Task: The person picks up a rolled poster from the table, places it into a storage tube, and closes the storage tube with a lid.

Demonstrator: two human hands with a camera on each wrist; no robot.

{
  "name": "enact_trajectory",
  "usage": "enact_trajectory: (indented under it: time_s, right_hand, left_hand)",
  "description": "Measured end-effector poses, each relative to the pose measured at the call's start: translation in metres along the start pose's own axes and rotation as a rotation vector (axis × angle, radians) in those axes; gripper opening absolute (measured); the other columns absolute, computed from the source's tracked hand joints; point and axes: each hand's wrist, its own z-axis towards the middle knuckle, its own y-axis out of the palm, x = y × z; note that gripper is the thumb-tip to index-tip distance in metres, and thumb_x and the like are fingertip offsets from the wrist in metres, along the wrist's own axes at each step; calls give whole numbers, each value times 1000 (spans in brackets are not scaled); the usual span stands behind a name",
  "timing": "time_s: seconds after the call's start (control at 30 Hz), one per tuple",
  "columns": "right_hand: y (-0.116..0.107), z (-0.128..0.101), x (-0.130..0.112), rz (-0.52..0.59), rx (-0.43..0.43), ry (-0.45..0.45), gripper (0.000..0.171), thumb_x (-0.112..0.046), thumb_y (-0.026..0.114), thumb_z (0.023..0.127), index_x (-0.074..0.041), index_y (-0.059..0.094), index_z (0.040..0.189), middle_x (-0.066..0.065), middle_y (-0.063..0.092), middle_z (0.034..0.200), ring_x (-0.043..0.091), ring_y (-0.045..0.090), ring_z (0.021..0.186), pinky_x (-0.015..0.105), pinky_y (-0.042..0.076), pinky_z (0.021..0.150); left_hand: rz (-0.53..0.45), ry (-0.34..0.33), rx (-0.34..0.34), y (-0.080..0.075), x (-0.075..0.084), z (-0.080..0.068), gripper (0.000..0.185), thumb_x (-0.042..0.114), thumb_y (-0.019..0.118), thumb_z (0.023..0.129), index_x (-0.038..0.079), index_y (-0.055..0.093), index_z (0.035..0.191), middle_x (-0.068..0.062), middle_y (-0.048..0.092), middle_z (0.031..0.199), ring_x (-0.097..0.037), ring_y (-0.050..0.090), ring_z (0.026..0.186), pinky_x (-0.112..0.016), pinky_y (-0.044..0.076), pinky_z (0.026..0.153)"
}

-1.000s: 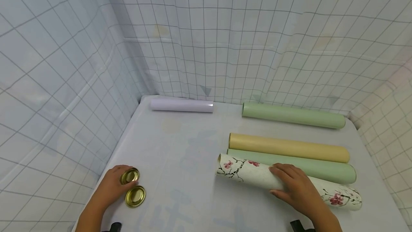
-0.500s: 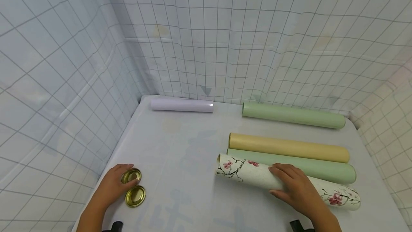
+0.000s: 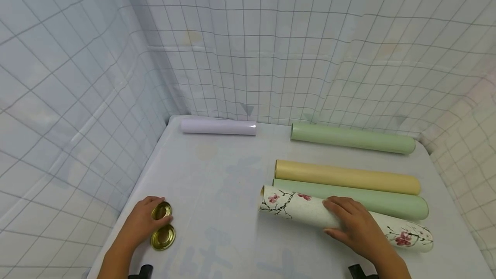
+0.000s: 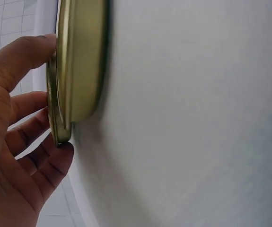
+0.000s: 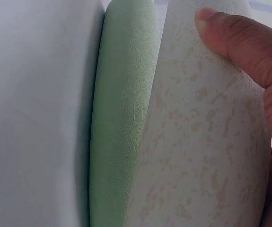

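Your right hand [image 3: 354, 225] wraps the floral tube [image 3: 302, 208] near its middle, fingers curled over the top and thumb on the near side; the tube lies flat on the table [image 3: 217, 184], right of centre, its open end facing left; in the right wrist view your thumb presses the speckled cream surface [image 5: 206, 142], with the near green tube [image 5: 119, 118] touching alongside.

Your left hand [image 3: 139, 225] sits at the table's front-left; its fingers pinch the upper brass cap [image 3: 161, 211], tilted up on edge; the lower brass cap [image 3: 163, 236] lies flat just beside it, hollow side up; the left wrist view shows both caps edge-on, the held one [image 4: 55, 109] between fingertips, the other [image 4: 81, 61] against the table.

Behind the floral tube, touching it: near green tube [image 3: 387, 203]; then the tan tube [image 3: 348, 177] against that; well apart at the back, the far green tube [image 3: 352, 138] and the lilac tube [image 3: 218, 126], both near the gridded cloth wall [image 3: 271, 46].
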Motion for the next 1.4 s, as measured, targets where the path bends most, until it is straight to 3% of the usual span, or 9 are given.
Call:
enact_trajectory:
  time_s: [0.3, 0.47, 0.6, 0.83, 1.17, 1.4]
  right_hand:
    - [0, -1, 0, -8, -11, 16, 65, -68, 48, 94, -15, 64, 129, 1, 63, 123, 23, 59, 108, 39, 42, 92]
    - [-1, 0, -2, 3, -20, 21, 65, -68, 47, 94, -15, 64, 129, 1, 63, 124, 24, 59, 110, 39, 42, 93]
    - [0, 3, -4, 7, -21, 17, 65, -67, 48, 94, -15, 64, 129, 2, 63, 124, 24, 59, 110, 40, 43, 93]
    - [1, 4, -5, 8, -21, 7, 64, -66, 49, 94, -15, 64, 129, 2, 62, 125, 24, 59, 110, 39, 42, 93]
    - [1, 7, -10, 11, -33, 11, 65, -67, 47, 95, -14, 64, 128, 2, 62, 125, 24, 58, 112, 41, 41, 95]
    - [3, 8, -12, 18, -48, 17, 64, -67, 47, 95, -16, 63, 130, 1, 61, 127, 24, 57, 114, 42, 42, 95]
  left_hand:
    - [-61, 201, 167, -9, 38, 0, 58, 18, 87, 76, -5, 64, 124, -18, 60, 119, -40, 57, 109, -57, 50, 87]
    - [-95, 300, 225, -8, 65, 3, 59, 13, 90, 72, -2, 65, 123, -11, 61, 118, -29, 59, 104, -43, 55, 77]
    - [-174, 353, 202, -2, 89, 8, 59, 16, 90, 74, 3, 65, 126, -6, 60, 122, -22, 58, 103, -31, 54, 71]
    - [-333, 380, 110, 18, 129, 17, 59, 23, 87, 79, 8, 63, 131, -2, 60, 126, -13, 60, 102, -30, 55, 76]
    - [-409, 455, 105, 43, 174, 23, 60, 23, 88, 77, 10, 64, 130, 3, 58, 127, -12, 57, 106, -28, 55, 77]
    - [-477, 511, 127, 47, 188, 27, 60, 21, 87, 78, 11, 62, 132, 2, 57, 129, -13, 59, 107, -29, 56, 78]
